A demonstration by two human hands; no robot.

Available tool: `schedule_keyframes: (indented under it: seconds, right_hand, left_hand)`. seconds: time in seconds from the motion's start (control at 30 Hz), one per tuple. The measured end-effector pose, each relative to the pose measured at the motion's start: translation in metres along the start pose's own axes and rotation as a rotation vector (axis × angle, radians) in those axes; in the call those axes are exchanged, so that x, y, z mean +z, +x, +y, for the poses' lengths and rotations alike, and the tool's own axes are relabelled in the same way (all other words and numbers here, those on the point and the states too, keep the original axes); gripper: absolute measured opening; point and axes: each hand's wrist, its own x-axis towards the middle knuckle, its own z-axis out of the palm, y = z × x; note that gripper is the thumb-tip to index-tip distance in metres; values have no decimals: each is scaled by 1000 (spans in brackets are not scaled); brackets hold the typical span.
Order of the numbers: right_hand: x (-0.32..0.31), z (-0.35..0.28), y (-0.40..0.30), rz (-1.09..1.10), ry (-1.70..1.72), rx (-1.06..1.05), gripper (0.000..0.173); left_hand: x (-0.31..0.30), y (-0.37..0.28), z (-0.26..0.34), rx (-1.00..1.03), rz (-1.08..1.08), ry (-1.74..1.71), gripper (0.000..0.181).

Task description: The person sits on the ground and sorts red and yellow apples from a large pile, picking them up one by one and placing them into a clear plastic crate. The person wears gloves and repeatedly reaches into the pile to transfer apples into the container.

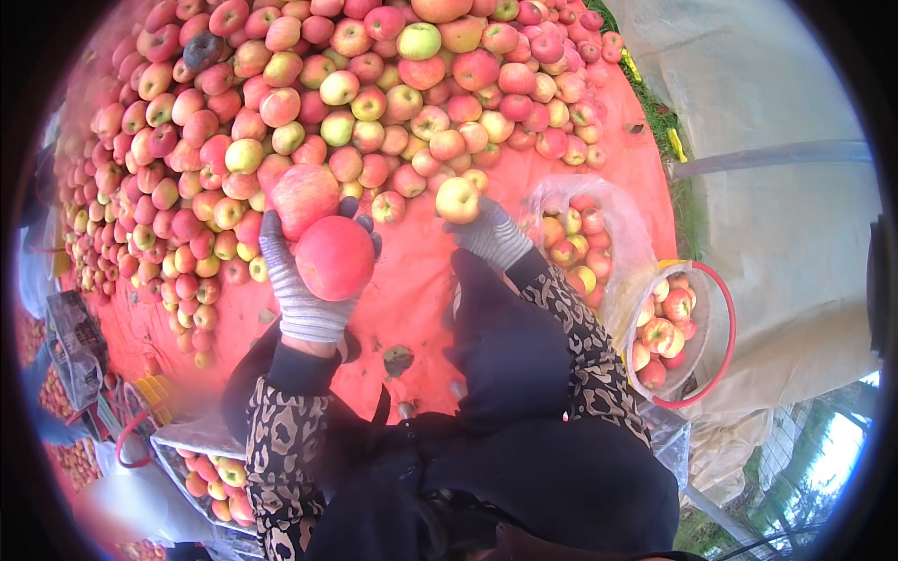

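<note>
My left hand [312,294], in a striped knit work glove, holds two large red apples, one [334,258] resting in the palm and the other [304,200] just beyond it. On the right, my right hand [487,228], gloved alike, has a small yellow apple [458,200] at its fingertips. Both hands are over a red ground sheet [414,280], at the near edge of a big heap of red and yellow apples [351,168]. One dark, rotten-looking apple [203,50] lies in the heap's upper left.
To the right are a clear plastic bag of apples [596,238] and a bucket [670,336] of apples with a red handle. A plastic-lined crate [203,438] of apples stands at lower left, near a yellow bucket [151,396] and a dark crate [74,343]. Another person is partly visible at far left.
</note>
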Motion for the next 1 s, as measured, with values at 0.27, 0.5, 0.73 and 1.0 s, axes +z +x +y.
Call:
schedule_keyframes:
  seconds: [0.27, 0.5, 0.73, 1.0]
  right_hand:
    - [172, -39, -63, -149, -739, -113, 58]
    - [254, -36, -87, -208, -1539, -493, 66]
    - [282, 19, -88, -421, -1807, -563, 69]
    - [350, 141, -77, -885, -1652, -353, 66]
  left_hand:
    - [-6, -9, -9, -84, -135, -27, 65]
    - [-9, -46, 0, -105, -300, -72, 76]
    - [-22, -117, 5, -2, -311, -170, 87]
    - [-130, -199, 41, 514, -492, -277, 78]
